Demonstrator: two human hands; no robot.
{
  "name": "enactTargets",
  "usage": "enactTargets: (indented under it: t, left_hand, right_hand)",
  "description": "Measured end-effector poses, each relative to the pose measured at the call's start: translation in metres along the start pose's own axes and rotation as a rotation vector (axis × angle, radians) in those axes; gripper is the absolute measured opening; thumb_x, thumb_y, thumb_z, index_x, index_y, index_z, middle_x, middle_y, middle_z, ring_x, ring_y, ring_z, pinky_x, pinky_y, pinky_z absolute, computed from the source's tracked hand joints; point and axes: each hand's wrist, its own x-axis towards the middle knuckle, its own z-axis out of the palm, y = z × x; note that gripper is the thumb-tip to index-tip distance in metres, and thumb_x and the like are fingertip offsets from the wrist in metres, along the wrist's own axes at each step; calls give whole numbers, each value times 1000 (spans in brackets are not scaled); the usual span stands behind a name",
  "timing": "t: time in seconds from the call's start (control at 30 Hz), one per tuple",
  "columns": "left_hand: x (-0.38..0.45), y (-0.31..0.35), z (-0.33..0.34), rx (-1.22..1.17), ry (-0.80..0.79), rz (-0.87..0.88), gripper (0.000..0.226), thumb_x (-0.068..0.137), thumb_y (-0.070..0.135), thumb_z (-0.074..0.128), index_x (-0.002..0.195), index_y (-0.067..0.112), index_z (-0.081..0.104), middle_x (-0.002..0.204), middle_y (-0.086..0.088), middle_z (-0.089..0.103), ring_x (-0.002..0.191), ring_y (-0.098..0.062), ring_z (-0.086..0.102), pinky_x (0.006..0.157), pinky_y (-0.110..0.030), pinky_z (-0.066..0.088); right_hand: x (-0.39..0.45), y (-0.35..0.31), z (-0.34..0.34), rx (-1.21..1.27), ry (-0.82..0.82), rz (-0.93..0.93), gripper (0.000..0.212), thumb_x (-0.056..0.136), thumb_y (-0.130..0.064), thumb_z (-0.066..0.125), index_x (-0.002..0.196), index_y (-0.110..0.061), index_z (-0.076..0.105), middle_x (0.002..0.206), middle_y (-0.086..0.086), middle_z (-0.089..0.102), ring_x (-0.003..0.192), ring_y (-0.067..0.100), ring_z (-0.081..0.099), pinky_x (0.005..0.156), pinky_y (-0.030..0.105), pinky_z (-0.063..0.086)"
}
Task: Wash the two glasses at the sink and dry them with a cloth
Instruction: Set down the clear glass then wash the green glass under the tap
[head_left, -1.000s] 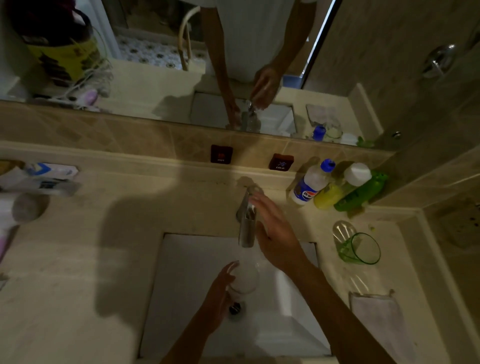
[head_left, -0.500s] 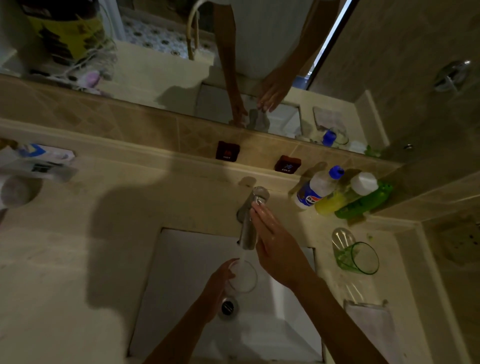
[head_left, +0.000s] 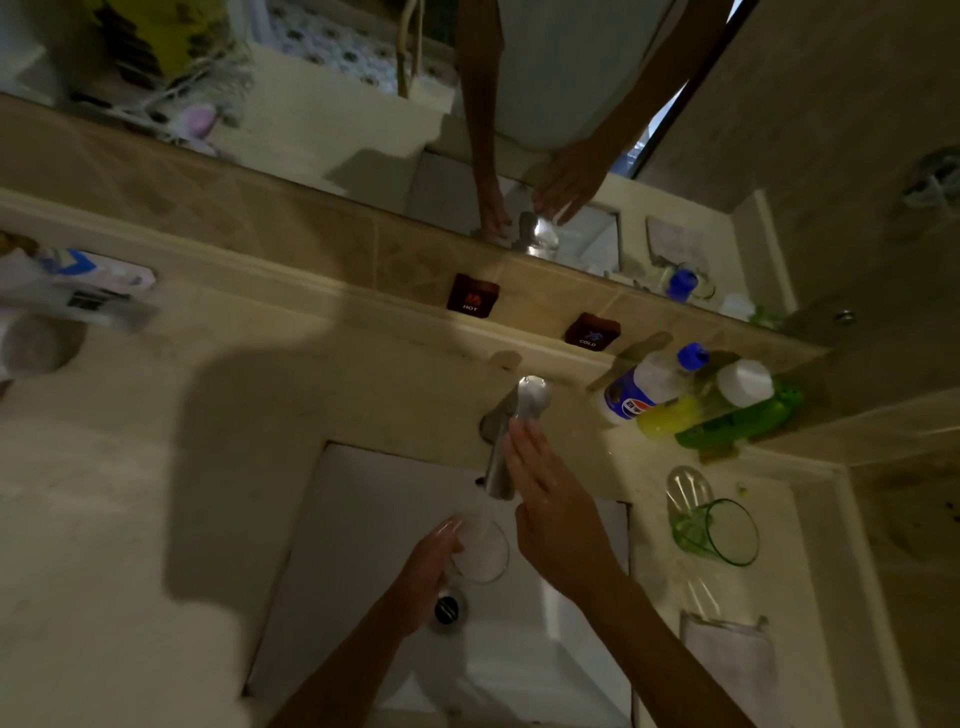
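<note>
Sink: white. Counter: beige, mottled. Tap: silver. Glass in sink: clear. Glass on counter: green tint. Cloth: pale, whitish. Bottle: clear w/ blue cap, red-white-blue label. 2nd bottle: yellow, white cap. Hot tag: dark, red mark. Cold tag: dark, blue mark. Wall tile: tan.

Dim, warm light; heavy shadow left, blurred wide-angle edges.
</note>
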Motion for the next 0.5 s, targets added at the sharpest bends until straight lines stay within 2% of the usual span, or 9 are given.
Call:
enactTargets:
  t: [0.13, 0.2, 0.23, 0.3, 0.37, 0.43, 0.5]
  left_hand:
    - [-7, 3, -1, -21, -45, 19, 20, 106, 33, 46, 112, 33, 65, 112, -8, 56, 99, -23, 55, 78, -32, 47]
    - [-13, 4, -4, 36, -98, 103, 28, 107, 23, 42, 122, 34, 64, 120, -9, 55, 106, -24, 56, 78, -32, 51]
    - [-17, 6, -5, 46, -109, 129, 31, 107, 18, 42, 123, 34, 63, 122, -8, 55, 106, -22, 56, 77, -30, 53]
    - [-25, 10, -8, 39, -116, 167, 32, 107, 15, 41, 123, 32, 63, 121, -9, 55, 101, -21, 57, 76, -32, 55]
    - [-35, 13, -11, 18, -133, 190, 30, 108, 16, 41, 123, 30, 63, 120, -11, 52, 100, -28, 60, 86, -44, 56]
    - [-45, 12, -15, -28, -144, 190, 28, 107, 22, 43, 126, 28, 63, 124, -12, 51, 114, -41, 58, 98, -58, 51]
    - [-56, 8, -16, -82, -137, 197, 30, 107, 25, 45, 131, 27, 62, 133, -8, 54, 123, -42, 56, 100, -61, 50]
  right_hand:
    - [-6, 6, 7, 90, -29, 20, 85, 79, 11, 55, 153, -15, 23, 163, -2, 11, 152, 14, 6, 119, 25, 23]
    - [-3, 8, 4, 219, -62, 83, 84, 81, 11, 52, 152, -23, 23, 163, -10, 11, 151, 4, 4, 119, 16, 14]
    - [-2, 9, 1, 311, -63, 125, 82, 83, 11, 51, 151, -26, 26, 162, -13, 15, 150, 0, 6, 119, 16, 14]
    - [-4, 7, -1, 493, 18, 197, 69, 86, 9, 51, 144, -27, 44, 157, -14, 30, 145, -6, 22, 116, 14, 23]
    - [-19, 2, 6, 628, 149, 338, 55, 90, 7, 49, 128, -30, 60, 143, -15, 50, 136, -3, 42, 110, 13, 35]
    - [-46, -4, 23, 698, 246, 610, 45, 93, 3, 51, 111, -35, 65, 123, -13, 65, 121, 9, 59, 105, 27, 47]
    - [-79, -12, 43, 704, 216, 779, 41, 93, 1, 53, 102, -37, 65, 113, -6, 70, 112, 17, 64, 99, 33, 51]
